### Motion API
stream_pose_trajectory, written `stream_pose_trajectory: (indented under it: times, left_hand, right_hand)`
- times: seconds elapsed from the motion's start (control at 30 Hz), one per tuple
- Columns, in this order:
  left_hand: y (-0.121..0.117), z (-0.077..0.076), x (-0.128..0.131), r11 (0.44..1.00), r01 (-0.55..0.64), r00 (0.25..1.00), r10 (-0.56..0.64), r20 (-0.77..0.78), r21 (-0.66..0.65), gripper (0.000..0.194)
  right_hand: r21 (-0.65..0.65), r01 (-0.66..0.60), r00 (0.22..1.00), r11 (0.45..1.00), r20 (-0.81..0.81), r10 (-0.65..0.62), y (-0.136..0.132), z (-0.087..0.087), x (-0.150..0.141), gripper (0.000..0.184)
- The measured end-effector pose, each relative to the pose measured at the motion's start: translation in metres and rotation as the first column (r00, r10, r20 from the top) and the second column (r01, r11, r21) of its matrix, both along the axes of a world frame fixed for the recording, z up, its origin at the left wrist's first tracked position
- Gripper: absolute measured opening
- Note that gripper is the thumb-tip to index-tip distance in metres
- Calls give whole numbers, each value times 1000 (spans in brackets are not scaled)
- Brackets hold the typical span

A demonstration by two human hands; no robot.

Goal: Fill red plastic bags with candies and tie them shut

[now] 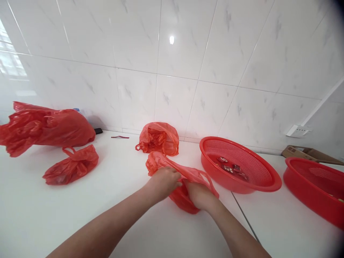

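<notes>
A thin red plastic bag lies on the white table in front of me, its mouth turned toward my body. My left hand has its fingers curled over the bag's upper edge and grips the film. My right hand reaches into the mouth up to about the wrist. The film hides those fingers, so I cannot see whether they hold anything. Just behind stands another red bag, its opening facing me and crumpled red film inside. To the right is a red perforated basket with several small dark-red wrapped packets in it.
A tied red bag and a large, full red bag lie at the left. A dark object and a thin red strip rest near the tiled wall. At the right are a second red basket, a cardboard box and a socket.
</notes>
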State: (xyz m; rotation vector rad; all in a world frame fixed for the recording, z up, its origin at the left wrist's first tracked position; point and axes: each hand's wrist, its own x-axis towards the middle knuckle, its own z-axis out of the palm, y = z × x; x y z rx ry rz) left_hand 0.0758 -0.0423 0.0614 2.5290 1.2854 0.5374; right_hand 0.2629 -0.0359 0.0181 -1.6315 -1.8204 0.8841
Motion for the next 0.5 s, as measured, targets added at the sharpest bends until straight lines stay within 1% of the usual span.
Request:
stream_pose_trajectory:
  times: [0.03,0.07,0.13,0.2,0.27,0.33,0.43,0.5]
  left_hand:
    - [9,-8,-4,999,-44,999,43,-19,-15,12]
    - [15,-16,-10,997,-72,997,71,-34,-36,25]
    - [23,-29,-25,991,-89,995,83,-62,-101,48]
    - [22,-35,-39,983,-71,995,57,-80,-172,58]
    - [17,-34,-45,975,-49,996,32,-84,-217,60]
    - [11,-30,-44,974,-33,997,17,-72,-225,61]
    - [3,-22,-33,984,7,1000,-10,-17,-178,67]
    - [-1,-19,-24,989,68,997,-62,48,-132,64]
  right_hand:
    - [-26,-47,999,999,17,48,-4,5,4,12]
    - [-49,-94,995,994,11,95,-7,10,9,14]
    - [-127,-188,981,974,-69,181,-8,19,21,29]
    - [-208,-237,962,949,-188,199,-4,22,33,41]
    - [-263,-220,947,940,-288,141,3,19,42,45]
    - [-281,-173,939,944,-336,72,10,12,45,42]
    - [-301,-156,929,941,-368,37,16,2,43,41]
    - [-295,-147,933,944,-358,33,17,-2,41,43]
